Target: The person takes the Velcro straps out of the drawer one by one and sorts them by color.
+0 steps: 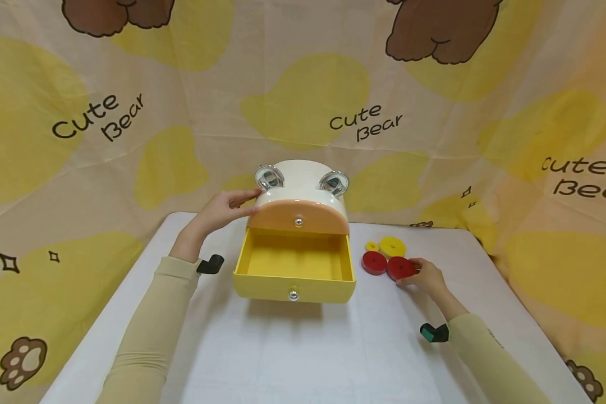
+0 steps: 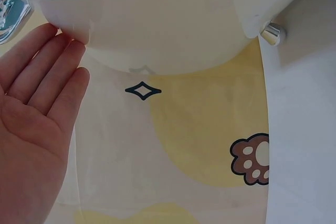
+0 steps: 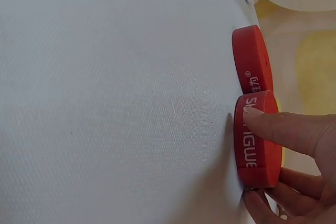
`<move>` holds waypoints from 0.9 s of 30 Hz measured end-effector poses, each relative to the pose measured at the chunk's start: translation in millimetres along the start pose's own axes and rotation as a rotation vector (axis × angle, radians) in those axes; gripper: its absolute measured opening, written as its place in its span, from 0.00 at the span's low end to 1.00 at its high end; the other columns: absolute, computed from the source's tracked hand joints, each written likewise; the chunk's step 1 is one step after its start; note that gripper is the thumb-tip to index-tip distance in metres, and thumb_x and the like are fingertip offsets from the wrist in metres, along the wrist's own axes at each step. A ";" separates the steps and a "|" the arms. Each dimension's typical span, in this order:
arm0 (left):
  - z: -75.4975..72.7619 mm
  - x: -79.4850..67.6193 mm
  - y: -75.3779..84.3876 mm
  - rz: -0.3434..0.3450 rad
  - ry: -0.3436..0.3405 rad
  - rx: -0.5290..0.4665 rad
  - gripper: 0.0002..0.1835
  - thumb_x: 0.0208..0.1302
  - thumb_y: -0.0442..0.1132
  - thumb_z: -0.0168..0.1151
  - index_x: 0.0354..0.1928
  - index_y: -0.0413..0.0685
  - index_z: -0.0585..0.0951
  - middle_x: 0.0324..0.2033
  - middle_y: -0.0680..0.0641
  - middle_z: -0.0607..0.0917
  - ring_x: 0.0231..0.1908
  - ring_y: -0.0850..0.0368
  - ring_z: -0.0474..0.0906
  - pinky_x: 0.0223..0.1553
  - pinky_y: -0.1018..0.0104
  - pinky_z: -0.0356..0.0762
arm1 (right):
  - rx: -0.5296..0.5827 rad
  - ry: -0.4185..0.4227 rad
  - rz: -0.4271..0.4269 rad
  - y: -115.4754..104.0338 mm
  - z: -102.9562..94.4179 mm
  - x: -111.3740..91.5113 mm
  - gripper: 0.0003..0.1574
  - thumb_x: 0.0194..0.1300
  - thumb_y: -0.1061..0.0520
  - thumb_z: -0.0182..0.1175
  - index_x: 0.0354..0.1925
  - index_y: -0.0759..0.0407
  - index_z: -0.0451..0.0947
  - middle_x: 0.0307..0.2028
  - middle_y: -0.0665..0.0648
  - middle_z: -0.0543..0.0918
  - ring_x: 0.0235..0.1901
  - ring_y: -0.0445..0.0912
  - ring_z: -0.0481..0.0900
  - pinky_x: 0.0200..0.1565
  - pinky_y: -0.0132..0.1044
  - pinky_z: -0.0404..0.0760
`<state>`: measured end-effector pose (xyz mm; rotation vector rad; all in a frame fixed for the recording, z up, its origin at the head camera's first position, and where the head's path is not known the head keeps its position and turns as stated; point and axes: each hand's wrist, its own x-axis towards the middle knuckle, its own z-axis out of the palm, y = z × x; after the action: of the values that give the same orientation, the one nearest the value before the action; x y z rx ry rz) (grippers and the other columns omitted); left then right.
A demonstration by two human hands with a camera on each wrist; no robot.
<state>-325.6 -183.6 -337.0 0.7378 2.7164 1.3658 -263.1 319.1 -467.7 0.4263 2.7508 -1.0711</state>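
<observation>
A small white drawer box [image 1: 308, 177] with two shiny ear-like rings stands on the table. Its lower yellow drawer [image 1: 265, 285] is pulled out, with bare inside; the orange upper drawer [image 1: 272, 216] is closed. My left hand [image 1: 217, 212] rests its fingertips at the box's left side, fingers straight in the left wrist view. To the right of the box, my right hand [image 1: 431, 279] pinches a red tape roll [image 3: 257, 150] with white lettering between thumb and fingers. A second red tape roll [image 1: 373, 262] lies against it on its left.
Just behind the red rolls lie a larger yellow roll [image 1: 394, 247] and a smaller yellow roll [image 1: 372, 246]. A white cloth covers the table [image 1: 303, 359]. Behind it hangs a patterned curtain [image 1: 303, 112] with bear drawings.
</observation>
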 end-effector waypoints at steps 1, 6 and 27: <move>0.0 -0.1 0.1 0.000 0.001 0.001 0.32 0.58 0.57 0.64 0.65 0.61 0.72 0.64 0.51 0.72 0.67 0.49 0.64 0.67 0.47 0.62 | -0.001 0.001 0.002 -0.4 0.4 -0.1 0.50 0.52 0.55 0.72 0.67 0.68 0.59 0.61 0.73 0.67 0.59 0.65 0.64 0.61 0.57 0.70; 0.4 -0.5 0.3 -0.005 0.011 0.004 0.32 0.57 0.58 0.65 0.64 0.62 0.73 0.64 0.52 0.73 0.66 0.49 0.65 0.66 0.47 0.63 | 0.007 -0.004 0.009 0.1 0.5 -0.7 0.51 0.52 0.54 0.72 0.67 0.67 0.58 0.62 0.73 0.66 0.60 0.65 0.63 0.61 0.57 0.69; -0.3 0.4 -0.2 -0.004 -0.002 0.002 0.33 0.58 0.58 0.64 0.65 0.61 0.72 0.65 0.50 0.72 0.67 0.47 0.64 0.66 0.46 0.63 | 0.083 0.041 -0.152 -22.5 -27.2 -50.4 0.45 0.61 0.43 0.63 0.66 0.68 0.62 0.60 0.70 0.72 0.59 0.61 0.73 0.56 0.48 0.76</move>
<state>-326.2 -183.8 -336.9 0.7336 2.7165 1.3609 -223.7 311.4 -421.0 0.2556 2.8206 -1.2291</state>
